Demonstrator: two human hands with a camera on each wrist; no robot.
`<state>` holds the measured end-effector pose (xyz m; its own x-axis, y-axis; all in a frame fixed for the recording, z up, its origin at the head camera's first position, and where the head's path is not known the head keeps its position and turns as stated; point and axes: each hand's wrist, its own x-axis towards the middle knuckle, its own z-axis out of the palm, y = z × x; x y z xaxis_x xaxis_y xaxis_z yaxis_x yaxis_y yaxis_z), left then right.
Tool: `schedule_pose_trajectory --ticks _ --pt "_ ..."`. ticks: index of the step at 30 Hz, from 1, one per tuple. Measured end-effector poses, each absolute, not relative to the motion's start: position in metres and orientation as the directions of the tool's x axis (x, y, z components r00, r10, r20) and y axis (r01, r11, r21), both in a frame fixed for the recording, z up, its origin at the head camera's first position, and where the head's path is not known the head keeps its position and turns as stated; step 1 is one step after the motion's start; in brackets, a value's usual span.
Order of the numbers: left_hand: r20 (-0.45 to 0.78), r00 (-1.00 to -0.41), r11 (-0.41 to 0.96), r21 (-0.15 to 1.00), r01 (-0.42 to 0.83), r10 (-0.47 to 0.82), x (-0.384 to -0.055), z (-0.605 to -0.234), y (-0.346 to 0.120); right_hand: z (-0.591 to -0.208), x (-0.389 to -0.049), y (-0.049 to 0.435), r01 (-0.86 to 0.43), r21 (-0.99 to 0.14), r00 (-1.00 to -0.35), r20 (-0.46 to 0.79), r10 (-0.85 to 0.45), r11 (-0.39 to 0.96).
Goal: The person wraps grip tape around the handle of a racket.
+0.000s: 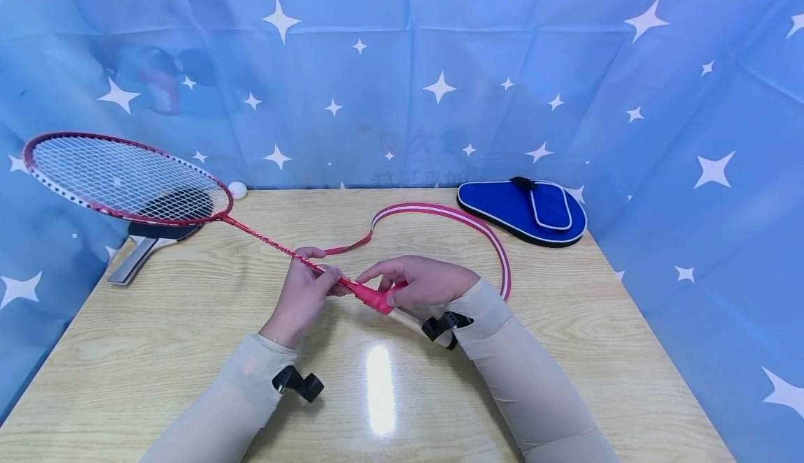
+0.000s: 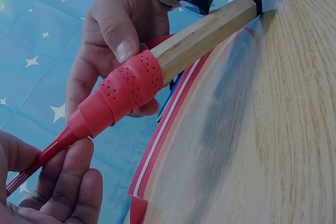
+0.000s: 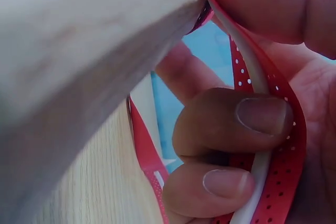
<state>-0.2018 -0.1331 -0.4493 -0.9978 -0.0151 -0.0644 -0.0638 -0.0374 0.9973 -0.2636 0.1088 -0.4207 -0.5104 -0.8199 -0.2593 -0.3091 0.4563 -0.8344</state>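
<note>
A red-framed badminton racket (image 1: 257,234) is held slantwise above the table, its strung head toward the far left. My left hand (image 1: 298,302) pinches the shaft between thumb and fingers, just ahead of the cone. Red perforated grip tape (image 2: 121,90) winds in overlapping turns over the cone and the top of the handle. Bare wood shows along the rest of the handle (image 2: 205,30), down to a dark end. My right hand (image 1: 433,281) holds the tape, its thumb at the newest turn and its curled fingers (image 3: 231,119) around the strip. A long tail of tape loops behind it over the table.
A table tennis paddle (image 1: 135,260) lies at the left edge, partly behind the racket head, with a white ball (image 1: 237,190) beyond it. At the back right lies a blue paddle case (image 1: 502,201). Starry blue curtains (image 1: 352,135) border the wooden table (image 1: 188,379).
</note>
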Motion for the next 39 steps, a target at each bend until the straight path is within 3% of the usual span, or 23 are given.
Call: schedule_pose_trajectory --ticks 26,33,39 --pt "-0.074 -0.997 -0.026 0.997 -0.074 -0.001 -0.2036 -0.4532 -0.132 -0.4206 -0.2634 0.1048 -0.369 -0.782 -0.564 -0.241 -0.79 0.502" --pt "-0.066 -0.998 -0.038 0.997 -0.065 -0.016 -0.2043 -0.4527 -0.1316 -0.4238 -0.2665 0.1066 -0.405 -0.786 -0.546 -0.203 -0.813 0.468" --pt "-0.074 -0.997 -0.043 0.996 -0.073 -0.023 -0.2055 -0.454 -0.1321 -0.4256 -0.2683 0.1074 -0.328 -0.832 -0.522 -0.234 -0.82 0.446"
